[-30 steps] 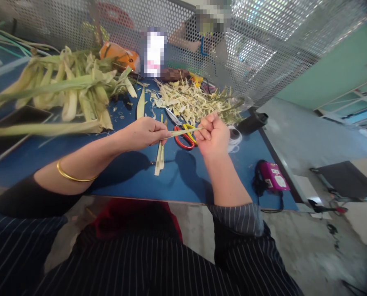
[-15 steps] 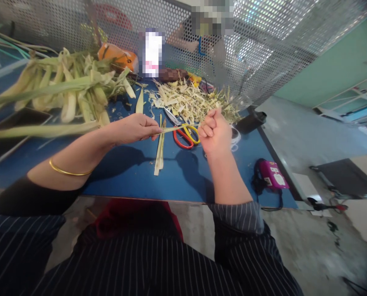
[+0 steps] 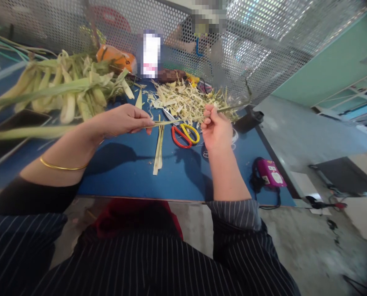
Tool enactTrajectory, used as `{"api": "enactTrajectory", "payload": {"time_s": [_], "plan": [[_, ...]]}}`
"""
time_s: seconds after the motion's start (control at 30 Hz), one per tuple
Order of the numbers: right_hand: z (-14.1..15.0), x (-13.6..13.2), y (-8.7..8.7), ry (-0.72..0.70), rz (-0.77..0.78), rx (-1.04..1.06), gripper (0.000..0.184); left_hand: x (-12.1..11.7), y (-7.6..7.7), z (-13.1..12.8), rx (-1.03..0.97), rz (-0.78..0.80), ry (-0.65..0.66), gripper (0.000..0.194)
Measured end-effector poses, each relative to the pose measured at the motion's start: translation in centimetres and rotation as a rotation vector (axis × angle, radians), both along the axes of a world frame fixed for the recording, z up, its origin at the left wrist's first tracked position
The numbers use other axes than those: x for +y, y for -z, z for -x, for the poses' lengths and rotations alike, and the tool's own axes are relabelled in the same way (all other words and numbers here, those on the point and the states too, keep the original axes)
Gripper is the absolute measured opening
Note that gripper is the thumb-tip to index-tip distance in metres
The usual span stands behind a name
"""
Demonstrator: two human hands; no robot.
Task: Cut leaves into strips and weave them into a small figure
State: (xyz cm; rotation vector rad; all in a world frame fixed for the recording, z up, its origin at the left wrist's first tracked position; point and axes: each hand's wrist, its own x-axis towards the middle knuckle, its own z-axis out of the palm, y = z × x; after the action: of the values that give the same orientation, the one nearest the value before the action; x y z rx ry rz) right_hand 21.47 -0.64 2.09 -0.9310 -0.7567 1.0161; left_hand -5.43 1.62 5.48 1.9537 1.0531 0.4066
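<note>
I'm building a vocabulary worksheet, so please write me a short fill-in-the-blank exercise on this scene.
The bare left hand and bare right hand hold a thin pale-green plant strip ____ them.
The metal scissors have one yellow handle and one ____ handle.
The flat tabletop under the scissors is ____.

Missing words: between; red; blue.

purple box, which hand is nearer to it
Right: the right hand is left of the box and farther back; the left hand is much farther left, past the scissors.

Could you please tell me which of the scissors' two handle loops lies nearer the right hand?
The yellow handle loop is nearer the right hand; the red handle loop lies farther off, toward the left hand.
</note>
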Motion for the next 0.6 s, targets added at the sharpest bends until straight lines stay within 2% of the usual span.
{"api": "enactTrajectory", "payload": {"time_s": [0.1,0.17,0.27,0.43,0.6], "plan": [[0.1,0.1,0.0,0.018,0.038,0.077,0.01,0.1,0.2,0.1,-0.09,0.088,0.02,0.033],[0.2,0.2,-0.1,0.037,0.049,0.135,0.013,0.0,0.3,0.0,-0.131,0.115,-0.023,0.034],[0.2,0.2,-0.3,0.051,0.045,0.194,0.02,-0.4,0.4,-0.4,-0.11,0.069,-0.07,0.033],[0.1,0.2,-0.3,0.076,0.024,0.184,0.022,-0.8,0.5,-1.1,-0.047,-0.048,-0.039,0.03],[0.2,0.0,-0.4,0.046,0.045,0.208,0.02,-0.7,1.0,-1.6,-0.162,0.073,-0.089,0.044]]}}
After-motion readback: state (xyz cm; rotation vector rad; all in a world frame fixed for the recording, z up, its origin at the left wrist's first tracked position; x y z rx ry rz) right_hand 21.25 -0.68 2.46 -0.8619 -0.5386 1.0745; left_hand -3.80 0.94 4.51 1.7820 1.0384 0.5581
